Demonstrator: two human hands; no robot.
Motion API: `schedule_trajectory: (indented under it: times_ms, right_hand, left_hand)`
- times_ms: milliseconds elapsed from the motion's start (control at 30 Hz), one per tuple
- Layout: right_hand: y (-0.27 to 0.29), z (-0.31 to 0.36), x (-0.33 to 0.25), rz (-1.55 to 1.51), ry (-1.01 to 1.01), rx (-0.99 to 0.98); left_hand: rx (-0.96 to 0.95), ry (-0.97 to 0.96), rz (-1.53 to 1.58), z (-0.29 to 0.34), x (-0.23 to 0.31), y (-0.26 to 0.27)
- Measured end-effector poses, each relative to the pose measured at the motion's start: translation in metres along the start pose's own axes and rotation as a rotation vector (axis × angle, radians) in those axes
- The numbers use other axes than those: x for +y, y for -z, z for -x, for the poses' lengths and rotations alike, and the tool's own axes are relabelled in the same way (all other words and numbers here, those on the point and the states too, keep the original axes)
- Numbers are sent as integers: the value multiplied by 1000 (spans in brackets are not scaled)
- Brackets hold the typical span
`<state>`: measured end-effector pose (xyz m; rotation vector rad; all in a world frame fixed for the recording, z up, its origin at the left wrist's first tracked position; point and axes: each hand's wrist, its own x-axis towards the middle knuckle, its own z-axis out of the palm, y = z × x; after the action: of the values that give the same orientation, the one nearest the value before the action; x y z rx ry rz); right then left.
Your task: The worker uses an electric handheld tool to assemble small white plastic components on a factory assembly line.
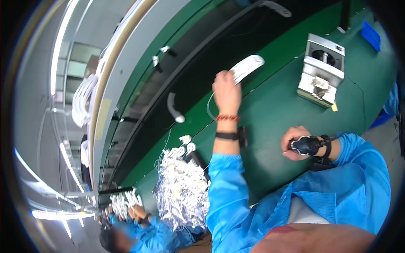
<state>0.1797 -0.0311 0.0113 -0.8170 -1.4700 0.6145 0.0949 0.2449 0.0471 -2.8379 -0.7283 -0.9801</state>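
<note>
My left hand (227,89), with a red beaded bracelet and a black strap at the wrist, is closed on the near end of a white curved plastic strip (249,67). The strip reaches out over the edge between the black conveyor belt (202,63) and the green tabletop (265,114). A thin pale cord hangs beside this hand. Over the tabletop, my right hand (294,143) is curled closed; anything inside it is hidden. A black device (307,145) is strapped at its wrist.
A white-and-silver bench machine (322,69) stands at the far right, near a blue tray (371,36). Left of my left arm lies a large heap of white corded parts (181,189). More curved pieces (174,107) sit on the belt. A co-worker in blue (147,236) works at lower left.
</note>
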Motion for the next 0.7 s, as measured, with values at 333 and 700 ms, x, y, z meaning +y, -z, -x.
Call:
schedule_trajectory:
  times_ms: [333,700]
  right_hand:
    - [-2,0,-15,-55,46,0]
    - [-13,3,1,-123,88,-13]
  left_hand:
    - [-94,205,400,-6,-65,-62]
    - [-218,998,-392,97,-205,28]
